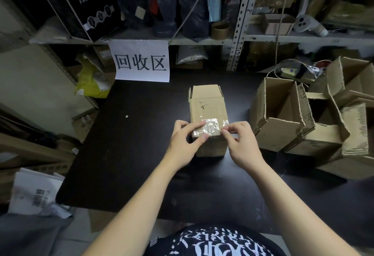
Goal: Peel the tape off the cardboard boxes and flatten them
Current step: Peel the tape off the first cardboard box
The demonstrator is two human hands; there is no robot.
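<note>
Cardboard box at mid-table, clear tape across its near end. Left hand grips the box; right hand pinches the tape's edge. Peeling apparently just starting; flattening not yet done.

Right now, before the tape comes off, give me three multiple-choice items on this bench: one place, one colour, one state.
1. Where does the pile of opened boxes lie from the small box?
A. To its left
B. To its right
C. On top of it

2. The table top is:
A. white
B. green
C. black

3. The right hand:
A. pinches the tape
B. lies flat on the table
C. holds a knife

Answers: 1 B, the pile sits at the table's right side; 2 C, the bare surface is black; 3 A, its fingertips pinch the tape's right end at the box's edge.
</note>
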